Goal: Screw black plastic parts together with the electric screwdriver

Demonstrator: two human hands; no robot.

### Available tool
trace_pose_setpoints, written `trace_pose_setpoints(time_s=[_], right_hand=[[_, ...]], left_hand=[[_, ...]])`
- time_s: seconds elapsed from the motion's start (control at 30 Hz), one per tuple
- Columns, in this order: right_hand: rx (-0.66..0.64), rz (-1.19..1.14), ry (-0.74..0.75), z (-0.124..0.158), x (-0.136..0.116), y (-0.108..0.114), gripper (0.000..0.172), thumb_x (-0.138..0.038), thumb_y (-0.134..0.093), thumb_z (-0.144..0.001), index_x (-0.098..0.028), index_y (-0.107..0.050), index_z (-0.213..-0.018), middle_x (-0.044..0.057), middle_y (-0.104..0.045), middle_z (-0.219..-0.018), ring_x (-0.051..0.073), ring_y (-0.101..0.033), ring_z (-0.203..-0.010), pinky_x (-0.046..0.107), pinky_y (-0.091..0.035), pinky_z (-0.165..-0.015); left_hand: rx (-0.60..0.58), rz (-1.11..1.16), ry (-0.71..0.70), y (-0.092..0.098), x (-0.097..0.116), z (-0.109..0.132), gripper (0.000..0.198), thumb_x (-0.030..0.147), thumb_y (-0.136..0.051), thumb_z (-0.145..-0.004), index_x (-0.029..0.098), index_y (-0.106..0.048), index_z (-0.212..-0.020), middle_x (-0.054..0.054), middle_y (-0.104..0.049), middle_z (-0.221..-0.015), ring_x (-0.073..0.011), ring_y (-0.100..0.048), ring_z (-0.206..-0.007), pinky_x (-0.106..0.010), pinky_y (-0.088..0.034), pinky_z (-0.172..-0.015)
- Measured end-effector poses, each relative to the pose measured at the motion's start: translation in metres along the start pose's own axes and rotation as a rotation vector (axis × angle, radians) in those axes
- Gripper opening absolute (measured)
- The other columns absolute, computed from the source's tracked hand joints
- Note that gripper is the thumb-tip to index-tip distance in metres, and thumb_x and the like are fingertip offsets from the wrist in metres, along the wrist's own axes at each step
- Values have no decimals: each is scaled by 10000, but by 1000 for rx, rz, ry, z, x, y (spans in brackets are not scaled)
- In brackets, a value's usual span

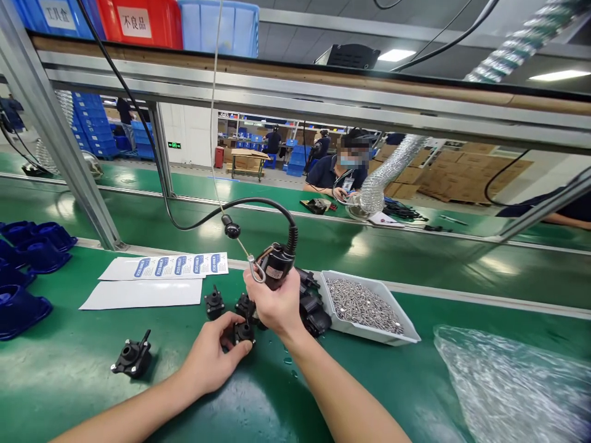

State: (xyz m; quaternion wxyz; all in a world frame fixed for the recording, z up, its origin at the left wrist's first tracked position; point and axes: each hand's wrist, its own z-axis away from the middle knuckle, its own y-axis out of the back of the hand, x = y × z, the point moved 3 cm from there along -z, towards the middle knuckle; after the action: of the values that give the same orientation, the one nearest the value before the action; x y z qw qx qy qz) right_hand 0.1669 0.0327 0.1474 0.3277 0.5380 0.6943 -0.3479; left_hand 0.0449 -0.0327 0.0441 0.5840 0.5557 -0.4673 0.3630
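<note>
Blue mouldings [32, 249]: dark blue plastic pieces clustered at the far left edge of the green bench [258, 400].
Red crate [138, 21]: on the shelf overhead, upper left; its white label reads "不良品".
Loose piece [132, 357]: a small black plastic fitting lying alone on the bench, left of the hands.
Sticker sheets [170, 266]: two white sheets lying flat behind the hands; the upper one carries a row of blue stickers, print too small to read.
Left hand [210, 360]: forearm reaching in from the lower left, palm down, fingertips pinching the black part.
Black part [243, 333]: small, round-bodied, matt black plastic, resting on the bench at centre, between both hands; similar pieces stand just behind it.
Right hand [273, 303]: fist wrapped tight around the screwdriver, wrist bent, held just above the black part.
Screwdriver [277, 263]: black powered tool, upright, with a curved cable rising from its top; its tip is hidden by the hand.
Tray [406, 332]: white, shallow, just right of the hands, heaped with small silver screws [362, 304].
Plastic bag [512, 381]: clear, crumpled, far right.
</note>
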Motion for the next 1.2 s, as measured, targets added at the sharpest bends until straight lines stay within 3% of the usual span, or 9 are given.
trace_pose_setpoints(time_s=[0.27, 0.47, 0.6, 0.77, 0.93, 1.2], right_hand=[[58, 13, 13, 3, 3, 2, 295, -403, -799, -871, -212, -580, -920, -24, -542, -654, 139, -442, -516, 273, -402, -474], [19, -12, -24, 2, -31, 8, 328, -404, -822, -854, -202, -571, -790, -12, -574, -606, 143, -497, -458, 275, -449, -450], [-52, -166, -9, 9, -45, 2, 257, -331, -795, -888, -204, -578, -836, -21, -588, -644, 125, -498, -449, 250, -441, -454], [-120, -203, -64, 18, -33, -9, 278, -354, -790, -911, -208, -560, -856, -16, -584, -654, 129, -500, -445, 251, -443, -452], [-109, -193, -70, 18, -24, -11, 296, -374, -811, -899, -216, -562, -926, -16, -606, -690, 124, -493, -435, 252, -458, -445], [-191, -149, -89, 22, -21, -14, 326, -380, -742, -929, -202, -537, -748, -16, -521, -613, 120, -435, -455, 256, -401, -456]], left_hand=[[-10, 44, 9, -1, -2, 1, 366, 399, -681, -869, 161, -669, -1146, -81, -748, -990, -255, -672, -895, -349, -516, -770], [2, 67, -23, -3, -4, 0, 347, 392, -677, -874, 171, -655, -1141, -63, -710, -977, -234, -633, -876, -318, -504, -744], [-11, 111, -72, -8, -6, 3, 294, 378, -667, -895, 187, -634, -1116, -47, -689, -963, -214, -612, -838, -298, -489, -727], [-15, 116, -113, -12, -6, 3, 202, 340, -647, -912, 203, -582, -1046, 2, -625, -861, -171, -551, -729, -262, -431, -651], [-8, 108, -100, -11, -6, 2, 168, 312, -648, -910, 209, -563, -1013, 11, -615, -850, -166, -548, -711, -261, -422, -646], [-1, 142, -111, -12, -6, 3, 162, 264, -645, -902, 208, -571, -1034, 29, -584, -819, -155, -516, -673, -257, -396, -618]])
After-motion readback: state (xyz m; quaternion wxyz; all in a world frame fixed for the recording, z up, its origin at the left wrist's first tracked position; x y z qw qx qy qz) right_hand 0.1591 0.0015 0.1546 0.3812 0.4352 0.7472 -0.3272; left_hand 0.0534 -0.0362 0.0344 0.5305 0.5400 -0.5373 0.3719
